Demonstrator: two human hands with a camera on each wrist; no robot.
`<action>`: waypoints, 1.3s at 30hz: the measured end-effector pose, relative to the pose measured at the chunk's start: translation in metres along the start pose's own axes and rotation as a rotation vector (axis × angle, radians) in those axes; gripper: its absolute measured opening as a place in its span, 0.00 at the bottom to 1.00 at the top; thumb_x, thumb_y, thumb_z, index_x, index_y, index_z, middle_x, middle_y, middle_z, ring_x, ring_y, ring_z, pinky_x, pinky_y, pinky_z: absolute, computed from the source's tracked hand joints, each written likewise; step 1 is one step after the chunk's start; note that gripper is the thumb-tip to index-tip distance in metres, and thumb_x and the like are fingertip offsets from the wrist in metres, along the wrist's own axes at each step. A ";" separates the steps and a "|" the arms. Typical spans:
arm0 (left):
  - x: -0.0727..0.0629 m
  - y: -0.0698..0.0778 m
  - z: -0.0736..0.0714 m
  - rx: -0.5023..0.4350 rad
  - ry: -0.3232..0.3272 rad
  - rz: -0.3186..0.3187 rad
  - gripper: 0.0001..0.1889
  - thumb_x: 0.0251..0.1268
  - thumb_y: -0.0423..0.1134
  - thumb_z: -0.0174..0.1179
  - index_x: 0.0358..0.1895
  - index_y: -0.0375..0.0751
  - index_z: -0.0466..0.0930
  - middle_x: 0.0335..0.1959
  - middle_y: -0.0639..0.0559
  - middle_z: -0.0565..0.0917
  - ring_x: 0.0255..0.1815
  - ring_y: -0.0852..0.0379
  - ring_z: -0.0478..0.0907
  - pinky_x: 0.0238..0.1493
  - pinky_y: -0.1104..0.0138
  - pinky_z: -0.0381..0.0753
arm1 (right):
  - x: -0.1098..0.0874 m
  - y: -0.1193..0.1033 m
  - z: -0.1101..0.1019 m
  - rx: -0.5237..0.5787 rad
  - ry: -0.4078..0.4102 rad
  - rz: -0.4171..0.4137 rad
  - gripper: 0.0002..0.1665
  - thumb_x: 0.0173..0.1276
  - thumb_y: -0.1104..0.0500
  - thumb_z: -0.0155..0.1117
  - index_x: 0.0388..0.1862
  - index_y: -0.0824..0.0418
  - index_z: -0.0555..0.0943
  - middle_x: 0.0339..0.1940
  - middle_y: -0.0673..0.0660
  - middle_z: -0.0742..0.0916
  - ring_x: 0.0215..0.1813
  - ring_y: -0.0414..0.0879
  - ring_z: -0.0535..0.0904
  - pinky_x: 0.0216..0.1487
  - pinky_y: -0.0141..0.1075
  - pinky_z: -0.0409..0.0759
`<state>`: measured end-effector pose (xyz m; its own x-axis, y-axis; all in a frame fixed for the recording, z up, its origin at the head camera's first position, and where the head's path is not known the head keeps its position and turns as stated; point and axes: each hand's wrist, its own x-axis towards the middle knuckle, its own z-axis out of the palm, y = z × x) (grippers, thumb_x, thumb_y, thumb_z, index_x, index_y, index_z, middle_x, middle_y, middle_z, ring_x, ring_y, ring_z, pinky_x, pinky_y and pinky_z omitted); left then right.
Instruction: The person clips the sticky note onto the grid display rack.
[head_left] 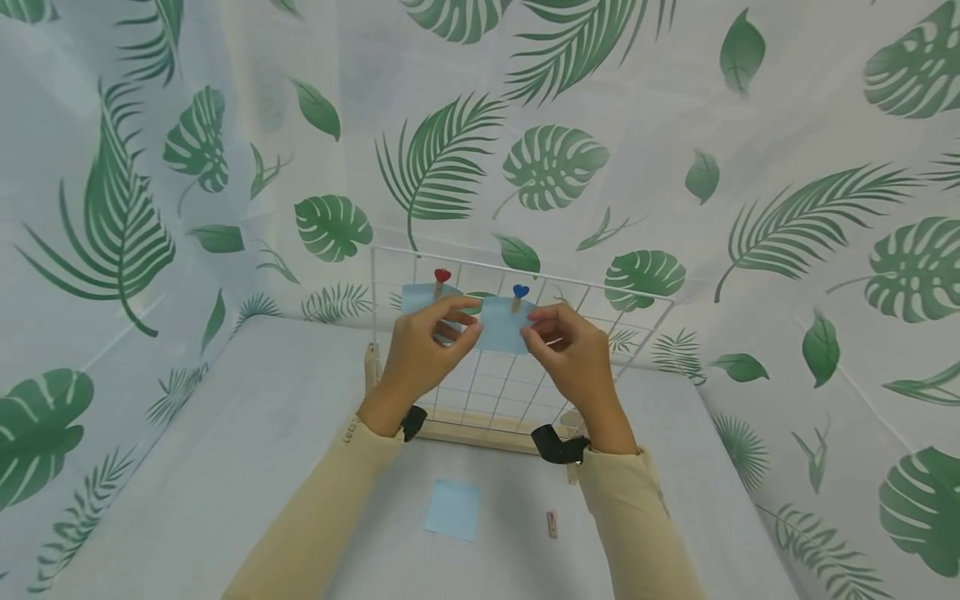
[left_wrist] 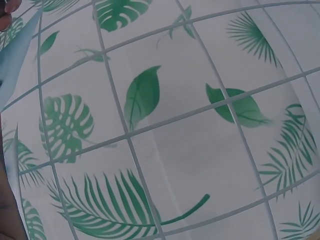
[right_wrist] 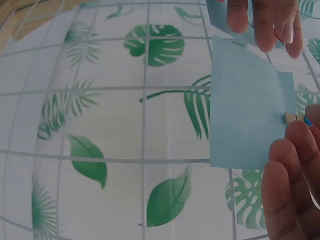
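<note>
Two light blue paper sheets hang side by side on a white wire grid [head_left: 480,383]. A wooden clothespin with a red heart [head_left: 442,276] holds the left sheet [head_left: 417,302]; one with a blue heart [head_left: 521,292] holds the right sheet [head_left: 501,327]. My left hand [head_left: 427,346] is in front of the left sheet, its thumb and index fingertip apart near the right sheet's left edge. At that sheet's right edge is my right hand [head_left: 577,350], fingers bent beside the clothespin [right_wrist: 290,118]. Whether they pinch the paper [right_wrist: 245,110] is unclear.
On the white table lie another blue sheet [head_left: 453,510] and a small clothespin [head_left: 552,525]. A wooden base [head_left: 472,432] supports the grid. Behind it hangs a white curtain [head_left: 645,125] with green leaf prints. Both wrists wear black straps.
</note>
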<state>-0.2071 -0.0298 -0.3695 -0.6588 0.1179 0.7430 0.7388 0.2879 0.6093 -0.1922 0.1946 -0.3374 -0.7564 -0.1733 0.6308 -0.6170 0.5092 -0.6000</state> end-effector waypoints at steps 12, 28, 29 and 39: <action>-0.007 0.001 -0.005 -0.051 -0.134 -0.092 0.22 0.69 0.35 0.74 0.64 0.36 0.84 0.45 0.42 0.93 0.36 0.49 0.92 0.38 0.57 0.92 | -0.019 0.008 -0.006 0.281 -0.099 0.162 0.17 0.69 0.77 0.70 0.55 0.78 0.81 0.46 0.74 0.88 0.46 0.33 0.85 0.50 0.25 0.84; -0.027 -0.002 -0.003 -0.151 -0.186 -0.149 0.24 0.69 0.34 0.73 0.67 0.36 0.82 0.47 0.42 0.92 0.39 0.49 0.91 0.41 0.63 0.90 | -0.043 0.017 -0.009 0.318 -0.108 0.182 0.21 0.68 0.77 0.70 0.58 0.78 0.79 0.47 0.72 0.88 0.48 0.35 0.86 0.52 0.27 0.86; -0.028 -0.002 -0.003 -0.155 -0.186 -0.150 0.24 0.70 0.34 0.73 0.67 0.36 0.82 0.47 0.42 0.92 0.39 0.49 0.91 0.41 0.63 0.90 | -0.044 0.017 -0.009 0.319 -0.107 0.184 0.21 0.68 0.77 0.70 0.58 0.78 0.79 0.46 0.71 0.88 0.48 0.35 0.86 0.52 0.27 0.85; -0.039 -0.001 0.002 -0.167 -0.208 -0.194 0.22 0.72 0.35 0.72 0.66 0.36 0.82 0.49 0.42 0.92 0.40 0.50 0.90 0.42 0.63 0.90 | -0.056 0.020 -0.010 0.329 -0.100 0.228 0.22 0.68 0.77 0.71 0.60 0.77 0.79 0.45 0.63 0.90 0.48 0.36 0.86 0.51 0.28 0.86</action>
<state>-0.1826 -0.0329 -0.4001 -0.7919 0.2727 0.5464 0.5982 0.1662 0.7839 -0.1598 0.2230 -0.3792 -0.8893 -0.1762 0.4221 -0.4552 0.2505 -0.8544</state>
